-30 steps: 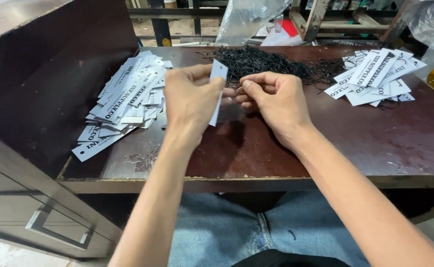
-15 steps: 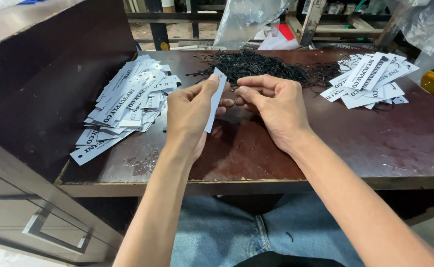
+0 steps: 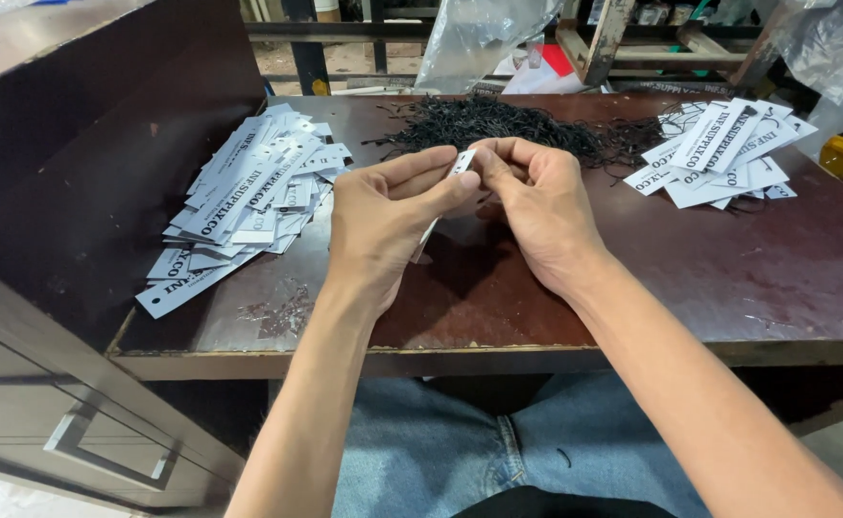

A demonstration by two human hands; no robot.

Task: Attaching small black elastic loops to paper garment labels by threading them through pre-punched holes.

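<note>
Both hands are up over the middle of the table (image 3: 728, 288). The left hand (image 3: 383, 225) pinches a narrow white tag (image 3: 460, 165), long axis running from near edge up toward the far edge, top end tilted right. The right hand (image 3: 536, 206) pinches at that top end. A black string heap (image 3: 498, 125) sits just behind, with tag piles at the left edge (image 3: 249, 201) and the far right corner (image 3: 719, 153).

Matt white card tags (image 3: 249, 187), scuffed dark glossy wooden bench (image 3: 690, 278), black thread-like strings (image 3: 498, 125), clear crinkled plastic bag (image 3: 479, 38), blue denim (image 3: 440, 451)
</note>
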